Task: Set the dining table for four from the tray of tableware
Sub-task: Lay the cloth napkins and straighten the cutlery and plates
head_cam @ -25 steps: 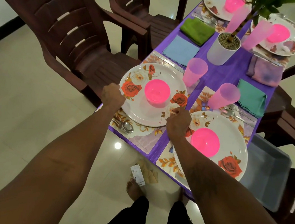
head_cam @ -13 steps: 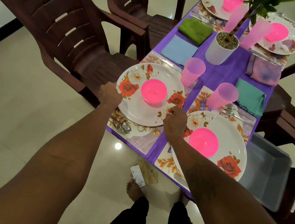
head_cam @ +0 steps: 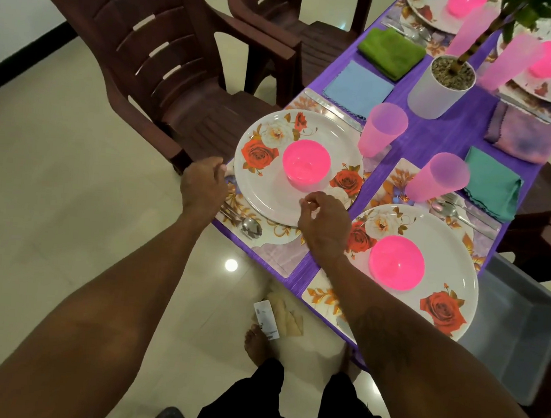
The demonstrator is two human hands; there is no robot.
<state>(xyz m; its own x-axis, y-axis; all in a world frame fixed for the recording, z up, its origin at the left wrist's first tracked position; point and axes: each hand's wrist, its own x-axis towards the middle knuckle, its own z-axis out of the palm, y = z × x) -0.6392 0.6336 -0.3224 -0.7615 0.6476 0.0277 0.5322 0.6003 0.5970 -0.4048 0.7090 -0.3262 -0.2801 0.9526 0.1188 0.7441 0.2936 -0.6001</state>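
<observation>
Moved: right hand (head_cam: pixel 325 220) has lifted off the floral plate's (head_cam: pixel 268 201) near rim.
Right: fingers loosely curled, holding nothing.
Left: left hand (head_cam: pixel 203 185) beside the plate's left rim; grip unclear.
Place: plate at the tabletop's (head_cam: pixel 440 136) near-left setting, pink bowl (head_cam: pixel 306 165) on it.

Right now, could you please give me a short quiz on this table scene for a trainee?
1. True or false: a pink bowl sits on the floral plate beside the left hand.
2. The napkin closest to that plate is: A green, B blue, C teal.
3. How many pink tumblers are in view?
Key: 1 true; 2 B; 3 four.
</observation>
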